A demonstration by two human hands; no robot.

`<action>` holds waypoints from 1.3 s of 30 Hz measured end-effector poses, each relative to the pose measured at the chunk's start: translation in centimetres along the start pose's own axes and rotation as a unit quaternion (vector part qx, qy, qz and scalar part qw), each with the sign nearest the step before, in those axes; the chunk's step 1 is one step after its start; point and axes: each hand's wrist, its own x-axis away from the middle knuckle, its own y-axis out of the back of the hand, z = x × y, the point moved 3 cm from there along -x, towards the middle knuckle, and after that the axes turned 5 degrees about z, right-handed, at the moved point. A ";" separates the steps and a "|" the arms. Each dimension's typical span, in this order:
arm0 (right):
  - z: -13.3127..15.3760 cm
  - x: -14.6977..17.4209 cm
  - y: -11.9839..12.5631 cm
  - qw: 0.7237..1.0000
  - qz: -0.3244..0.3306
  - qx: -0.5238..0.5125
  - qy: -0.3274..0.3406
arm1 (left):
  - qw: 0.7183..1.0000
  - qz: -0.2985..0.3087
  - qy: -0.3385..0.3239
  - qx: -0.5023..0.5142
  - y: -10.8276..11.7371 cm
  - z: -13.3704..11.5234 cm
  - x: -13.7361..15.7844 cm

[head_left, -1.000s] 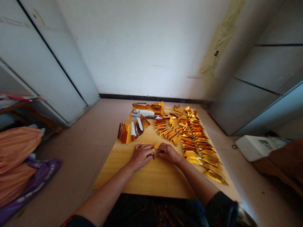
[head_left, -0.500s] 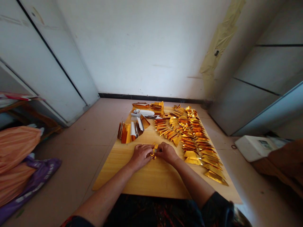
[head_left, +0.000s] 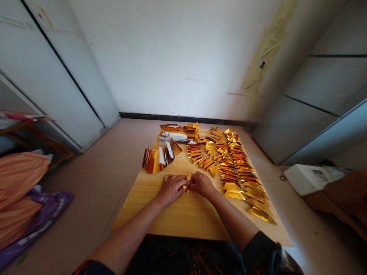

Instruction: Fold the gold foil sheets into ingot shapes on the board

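Note:
Between my hands, over the wooden table [head_left: 177, 221], is a small piece of gold foil paper [head_left: 188, 177], mostly covered by my fingers. My left hand [head_left: 172, 186] grips its left side with bent fingers. My right hand [head_left: 201, 184] pinches its right side, fingertips curled in. To the right lie rows of folded gold paper ingots [head_left: 233, 190], overlapping along the table's right side. Beyond my left hand stands a fanned bundle of gold and white paper sheets [head_left: 155, 160].
More gold paper [head_left: 190, 131] and white paper [head_left: 174, 136] lie at the table's far end, near the wall [head_left: 177, 68]. Orange bags [head_left: 23, 172] and a purple bag [head_left: 54, 206] are on the left. A white box [head_left: 305, 179] stands at the right.
Both hands stay in nearly the same spot on the foil paper. The fingers have shifted only slightly, and less of the gold shows between them.

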 end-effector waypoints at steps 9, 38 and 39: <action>-1.1 0.4 -0.6 0.995 -0.061 -0.053 0.054 | 0.999 -0.008 -0.031 -0.031 -0.1 0.0 0.1; -0.3 4.7 -2.3 0.962 -0.157 0.039 0.220 | 0.997 -0.009 -0.043 -0.067 0.0 -0.2 0.0; -0.3 4.9 -2.1 0.962 -0.165 0.010 0.218 | 0.996 -0.014 -0.040 -0.073 -0.2 -0.4 0.0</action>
